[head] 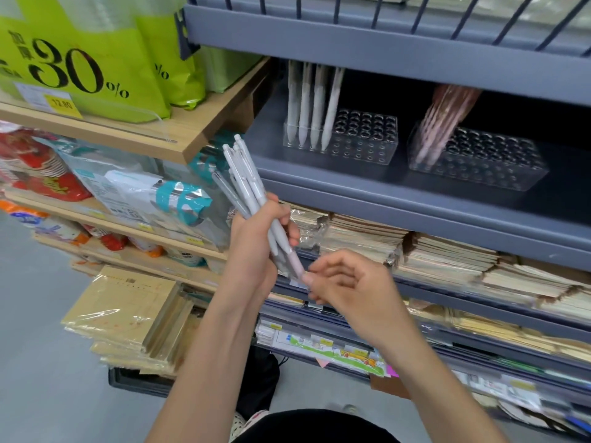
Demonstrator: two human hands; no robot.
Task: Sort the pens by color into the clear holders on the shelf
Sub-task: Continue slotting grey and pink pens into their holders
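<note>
My left hand (256, 244) grips a bundle of pale grey-white pens (246, 183), their clicker ends pointing up and left. My right hand (348, 282) pinches the lower tip of a pinkish pen (295, 262) at the bottom of that bundle. On the grey shelf, the left clear holder (367, 140) has several white pens (315, 103) standing in its left holes. The right clear holder (499, 161) has a leaning cluster of pink pens (443, 123) at its left end. Most holes in both holders are bare.
The grey metal shelf (399, 190) has an upper shelf close above the holders. Stacks of wrapped notebooks (447, 251) fill the tiers below. To the left, a wooden rack (192, 129) carries green packages, paper cups and wrapped envelopes.
</note>
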